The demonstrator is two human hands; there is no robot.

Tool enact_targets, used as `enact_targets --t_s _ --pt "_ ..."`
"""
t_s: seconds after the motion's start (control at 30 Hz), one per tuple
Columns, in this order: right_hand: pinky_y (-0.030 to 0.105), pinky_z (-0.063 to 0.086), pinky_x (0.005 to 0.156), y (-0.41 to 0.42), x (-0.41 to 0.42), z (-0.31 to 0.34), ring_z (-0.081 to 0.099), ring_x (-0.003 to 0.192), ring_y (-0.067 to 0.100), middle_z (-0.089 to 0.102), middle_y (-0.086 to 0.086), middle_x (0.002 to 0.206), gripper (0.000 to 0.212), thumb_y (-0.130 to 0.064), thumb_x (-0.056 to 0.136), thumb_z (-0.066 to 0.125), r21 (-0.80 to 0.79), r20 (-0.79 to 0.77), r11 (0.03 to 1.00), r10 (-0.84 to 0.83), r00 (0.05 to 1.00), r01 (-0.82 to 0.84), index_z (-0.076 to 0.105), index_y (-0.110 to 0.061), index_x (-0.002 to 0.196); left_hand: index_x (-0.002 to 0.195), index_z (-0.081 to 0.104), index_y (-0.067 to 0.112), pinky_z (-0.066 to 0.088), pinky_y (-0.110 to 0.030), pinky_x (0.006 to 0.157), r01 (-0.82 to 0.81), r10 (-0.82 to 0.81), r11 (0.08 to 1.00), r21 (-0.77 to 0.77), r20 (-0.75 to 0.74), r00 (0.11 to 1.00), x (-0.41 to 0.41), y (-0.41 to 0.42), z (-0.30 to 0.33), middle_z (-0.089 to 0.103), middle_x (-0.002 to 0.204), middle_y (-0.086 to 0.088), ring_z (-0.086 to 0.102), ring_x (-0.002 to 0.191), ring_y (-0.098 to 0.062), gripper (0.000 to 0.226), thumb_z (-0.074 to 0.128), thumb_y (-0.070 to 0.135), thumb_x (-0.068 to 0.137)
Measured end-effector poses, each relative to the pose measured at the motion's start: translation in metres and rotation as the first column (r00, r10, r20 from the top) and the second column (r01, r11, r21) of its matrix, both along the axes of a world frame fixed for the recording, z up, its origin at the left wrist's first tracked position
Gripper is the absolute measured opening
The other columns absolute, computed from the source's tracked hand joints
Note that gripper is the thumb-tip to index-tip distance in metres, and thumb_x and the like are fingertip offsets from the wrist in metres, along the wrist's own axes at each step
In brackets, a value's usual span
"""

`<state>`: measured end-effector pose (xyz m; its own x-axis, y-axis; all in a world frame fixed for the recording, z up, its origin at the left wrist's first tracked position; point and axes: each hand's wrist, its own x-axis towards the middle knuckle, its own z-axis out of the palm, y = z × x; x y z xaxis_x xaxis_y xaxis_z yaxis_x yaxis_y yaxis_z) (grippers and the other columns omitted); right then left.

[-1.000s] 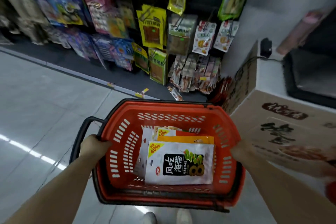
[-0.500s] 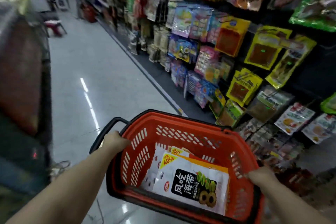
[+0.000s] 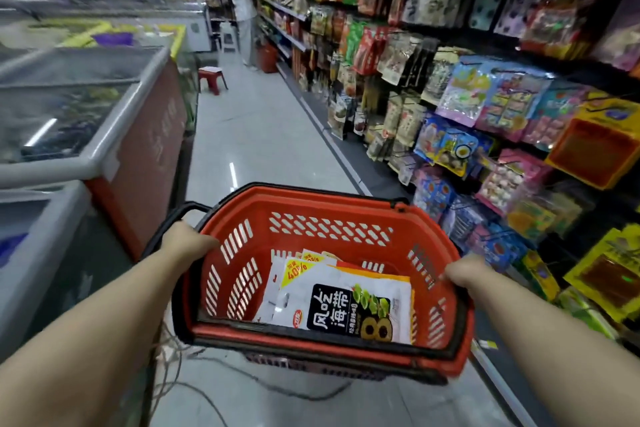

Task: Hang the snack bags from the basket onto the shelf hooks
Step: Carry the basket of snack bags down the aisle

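I carry a red plastic basket (image 3: 332, 215) with black rim and handles in front of me. My left hand (image 3: 188, 243) grips its left rim and my right hand (image 3: 465, 272) grips its right rim. Inside lies a stack of snack bags (image 3: 346, 302); the top one is white with a black label and a yellow 40% corner. Along the right runs the shelf (image 3: 485, 87), where many coloured snack packets hang on hooks.
Glass-topped chest freezers (image 3: 104, 121) line the left of the aisle. A red stool (image 3: 212, 78) stands on the floor ahead, and a person in white (image 3: 242, 10) stands at the shelf far down the aisle beside a red basket. Cables (image 3: 194, 378) trail on the floor below.
My view has swung left and up from the shelf end and a cardboard box to look down the aisle. Both hands keep their grip on the basket.
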<state>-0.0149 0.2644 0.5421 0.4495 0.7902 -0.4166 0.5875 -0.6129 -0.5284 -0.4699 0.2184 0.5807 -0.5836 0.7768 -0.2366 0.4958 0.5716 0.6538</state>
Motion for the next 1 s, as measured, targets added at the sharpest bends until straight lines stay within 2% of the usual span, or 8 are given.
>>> enact_targets --t_s 0.3,0.47,0.53,0.63,0.73,0.83,0.93,1.0 --pt "0.042 0.053 0.085 0.188 -0.126 0.062 0.064 0.100 0.035 0.063 0.020 0.106 0.035 -0.004 0.078 0.067 0.190 -0.063 0.974 0.135 0.989 -0.121 0.061 0.008 0.110 0.095 0.065 -0.005 0.054 -0.042 0.081 -0.189 0.190 0.977 0.102 -0.009 0.982 -0.108 0.113 0.042 0.066 0.097 -0.023 0.064 0.088 -0.037 0.047 0.085 0.025 0.064" --pt "0.045 0.053 0.081 0.288 -0.187 0.082 0.064 0.095 0.036 0.062 0.019 0.097 0.021 0.002 0.076 0.068 0.287 -0.100 0.948 0.173 0.980 -0.138 0.062 0.004 0.095 0.075 0.057 0.002 0.053 -0.040 0.075 -0.268 0.273 0.954 0.132 -0.017 0.962 -0.149 0.183 0.055 0.062 0.088 -0.019 0.059 0.077 -0.033 0.036 0.084 0.024 0.064" --pt "0.044 0.053 0.078 0.336 -0.207 0.082 0.064 0.091 0.036 0.063 0.021 0.102 0.017 0.000 0.074 0.070 0.310 -0.131 0.941 0.187 0.974 -0.139 0.058 0.002 0.087 0.079 0.058 0.002 0.051 -0.039 0.073 -0.292 0.297 0.947 0.132 -0.019 0.955 -0.162 0.217 0.056 0.060 0.087 -0.018 0.057 0.076 -0.032 0.035 0.083 0.022 0.066" --pt "0.040 0.052 0.076 0.413 -0.233 0.074 0.065 0.092 0.035 0.064 0.019 0.102 0.028 0.001 0.074 0.071 0.289 -0.180 0.943 0.226 0.957 -0.168 0.061 0.006 0.100 0.091 0.061 0.003 0.049 -0.038 0.074 -0.312 0.319 0.942 0.125 -0.044 0.947 -0.180 0.280 0.057 0.058 0.090 -0.018 0.056 0.079 -0.030 0.037 0.084 0.020 0.066" --pt "0.042 0.053 0.075 0.498 -0.260 0.071 0.063 0.081 0.032 0.065 0.023 0.104 0.030 0.002 0.073 0.071 0.256 -0.194 0.937 0.290 0.937 -0.237 0.062 0.007 0.101 0.071 0.054 -0.001 0.048 -0.039 0.073 -0.376 0.380 0.922 0.097 -0.035 0.924 -0.199 0.352 0.057 0.057 0.089 -0.021 0.054 0.078 -0.031 0.034 0.084 0.015 0.066" --pt "0.040 0.053 0.072 0.583 -0.285 0.075 0.064 0.088 0.035 0.063 0.023 0.108 0.046 0.001 0.073 0.071 0.213 -0.180 0.935 0.321 0.930 -0.282 0.057 0.009 0.115 0.062 0.047 0.003 0.050 -0.042 0.079 -0.428 0.431 0.900 0.086 -0.023 0.902 -0.213 0.420 0.064 0.056 0.089 -0.023 0.054 0.080 -0.032 0.038 0.083 0.013 0.068" --pt "0.038 0.053 0.075 0.653 -0.311 0.087 0.064 0.089 0.034 0.064 0.022 0.105 0.039 0.001 0.074 0.069 0.213 -0.138 0.926 0.344 0.929 -0.311 0.059 0.010 0.111 0.068 0.055 -0.001 0.052 -0.042 0.082 -0.435 0.439 0.897 0.080 -0.039 0.898 -0.231 0.480 0.072 0.059 0.090 -0.023 0.057 0.082 -0.033 0.033 0.084 0.016 0.067" --pt "0.038 0.051 0.076 0.698 -0.330 0.095 0.063 0.088 0.034 0.061 0.020 0.096 0.032 0.002 0.075 0.068 0.238 -0.128 0.919 0.350 0.928 -0.314 0.060 0.009 0.106 0.084 0.063 -0.005 0.052 -0.042 0.083 -0.438 0.442 0.894 0.097 -0.027 0.897 -0.247 0.520 0.075 0.061 0.092 -0.024 0.061 0.087 -0.036 0.035 0.084 0.017 0.066"
